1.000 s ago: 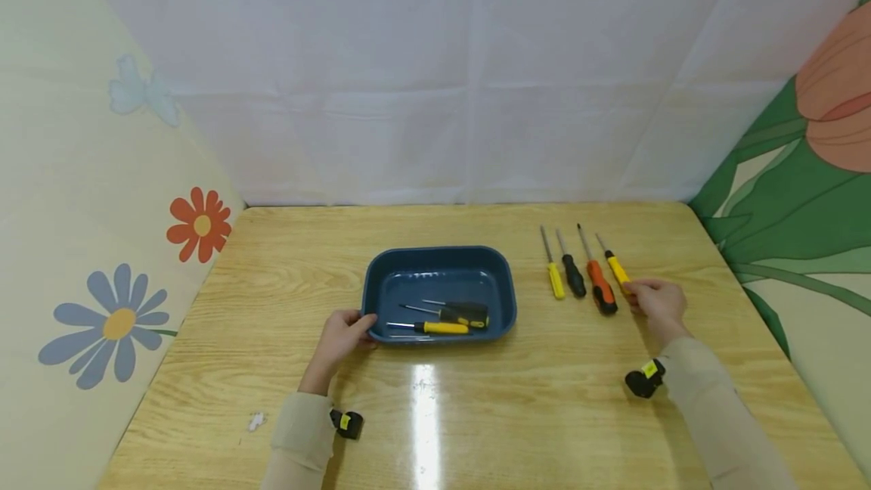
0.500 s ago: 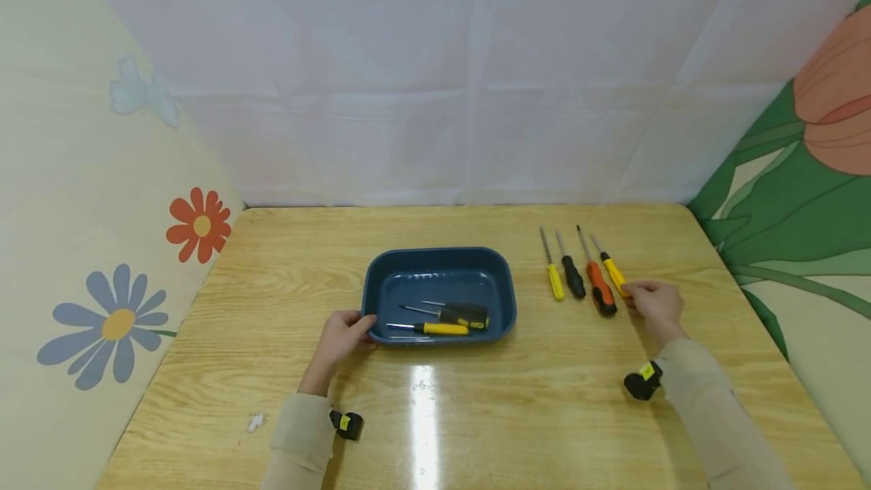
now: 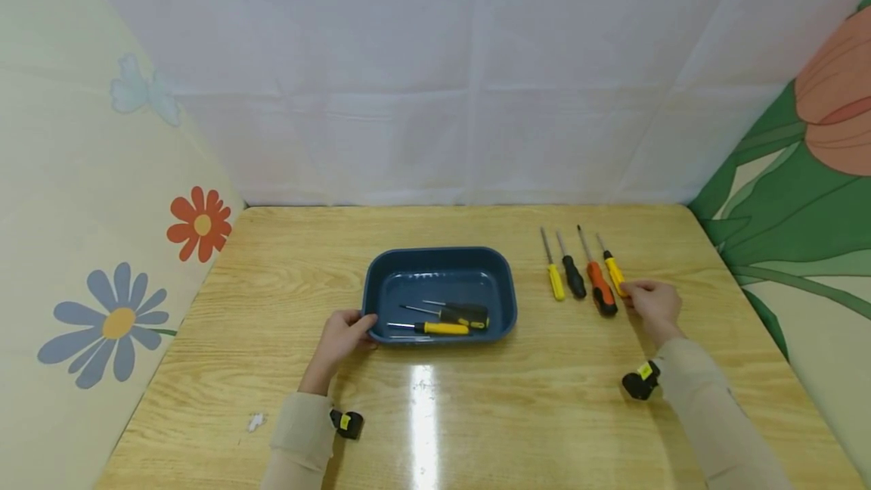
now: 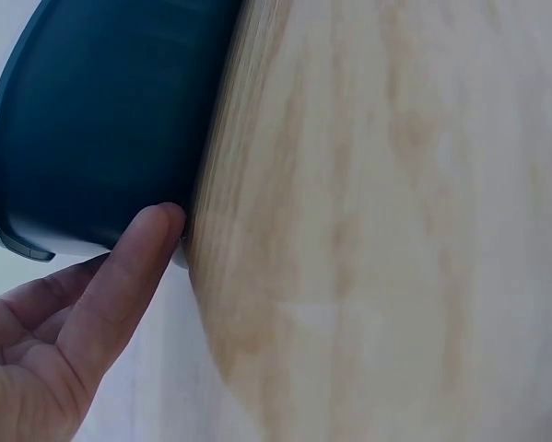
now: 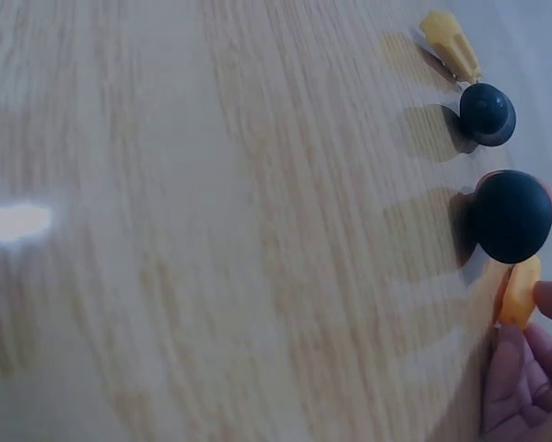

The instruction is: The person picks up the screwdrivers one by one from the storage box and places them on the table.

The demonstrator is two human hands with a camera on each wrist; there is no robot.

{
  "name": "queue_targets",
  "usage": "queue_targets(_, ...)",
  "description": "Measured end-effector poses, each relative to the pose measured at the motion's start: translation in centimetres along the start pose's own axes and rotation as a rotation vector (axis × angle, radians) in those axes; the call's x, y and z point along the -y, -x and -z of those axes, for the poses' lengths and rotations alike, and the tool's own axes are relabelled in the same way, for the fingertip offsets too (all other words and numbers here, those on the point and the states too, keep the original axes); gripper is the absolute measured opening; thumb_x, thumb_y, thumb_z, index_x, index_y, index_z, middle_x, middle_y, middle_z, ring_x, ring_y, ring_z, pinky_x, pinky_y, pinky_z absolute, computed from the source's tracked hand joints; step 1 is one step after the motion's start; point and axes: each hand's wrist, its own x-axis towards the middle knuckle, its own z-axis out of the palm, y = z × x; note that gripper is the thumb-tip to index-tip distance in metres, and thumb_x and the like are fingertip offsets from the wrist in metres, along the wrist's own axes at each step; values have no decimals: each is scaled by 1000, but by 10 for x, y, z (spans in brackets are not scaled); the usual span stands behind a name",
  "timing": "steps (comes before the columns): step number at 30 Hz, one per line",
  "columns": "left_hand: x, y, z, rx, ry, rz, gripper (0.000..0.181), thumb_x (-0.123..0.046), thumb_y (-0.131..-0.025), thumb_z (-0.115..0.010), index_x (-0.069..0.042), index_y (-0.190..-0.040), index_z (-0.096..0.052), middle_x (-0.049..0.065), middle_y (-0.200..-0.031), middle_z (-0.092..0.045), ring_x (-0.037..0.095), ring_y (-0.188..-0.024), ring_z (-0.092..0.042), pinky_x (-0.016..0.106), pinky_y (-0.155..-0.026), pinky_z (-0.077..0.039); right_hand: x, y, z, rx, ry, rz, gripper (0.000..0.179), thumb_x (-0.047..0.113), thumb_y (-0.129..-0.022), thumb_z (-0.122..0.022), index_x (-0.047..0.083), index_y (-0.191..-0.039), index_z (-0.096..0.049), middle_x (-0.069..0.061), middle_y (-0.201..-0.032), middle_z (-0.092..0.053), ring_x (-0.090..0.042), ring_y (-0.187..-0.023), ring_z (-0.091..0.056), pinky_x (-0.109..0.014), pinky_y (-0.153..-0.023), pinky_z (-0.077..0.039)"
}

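Note:
My left hand holds the near left corner of a dark blue tray, thumb over the rim; in the left wrist view its fingers touch the tray's outer wall. Inside the tray lie a yellow-handled screwdriver and, partly overlapping, black-handled screwdrivers. At the right, my right hand pinches the handle end of a yellow screwdriver with a black collar, its shaft pointing away from me. The right wrist view shows thumb and fingers around that yellow handle.
Left of the pinched screwdriver lie an orange-and-black screwdriver, a black one and a slim yellow one, roughly side by side. A small white patch marks the wooden table at front left. A white cloth hangs behind.
The pinched yellow screwdriver has shifted slightly left, closer to the orange one, and its tip has swung a little left and back. My left hand and the tray stay put.

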Motion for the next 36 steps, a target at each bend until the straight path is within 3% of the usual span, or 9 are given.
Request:
queue_targets(7, 1, -1, 1, 9, 14, -19, 27, -11, -88, -54, 14, -95, -61, 15, -73, -63, 21, -59, -62, 33, -57, -56, -1, 0, 2, 8, -26, 15, 36, 15, -88, -56, -9, -115, -56, -10, -89, -60, 0, -56, -53, -14, -42, -46)
queue_targets(14, -1, 4, 3, 41, 47, -111, 32, -18, -86, -57, 14, -89, -61, 13, -70, -62, 19, -56, -62, 31, -53, -55, -1, 1, 3, 14, -29, 30, 37, 16, -88, -56, -9, -115, -56, -8, -89, -60, 1, -57, -54, -13, -43, -47)
queue_targets(22, 1, -1, 1, -3, 5, -8, 26, -10, -87, -55, 14, -94, -62, 14, -73, -63, 21, -58, -62, 32, -56, -56, -1, 3, 3, 14, -42, 38, 37, 15, -88, -56, -10, -115, -55, -7, -86, -61, 1, -58, -54, -14, -44, -48)
queue_targets(32, 0, -1, 0, 0, 7, -10, 25, -10, -87, -54, 13, -94, -61, 13, -72, -63, 20, -58, -62, 33, -56, -56, -1, 3, 5, -40, -117, -6, 37, 16, -89, -54, -7, -118, -54, 4, -72, -56, 0, -57, -55, -18, -48, -52)
queue_targets(36, 1, -1, 0, 7, -7, -11, 25, -10, -88, -54, 13, -95, -62, 13, -73, -63, 21, -60, -62, 34, -58, -56, 1, 5, 7, -49, -182, -18, 31, 16, -89, -55, -5, -111, -56, 7, -64, -56, -3, -55, -56, -19, -50, -53)
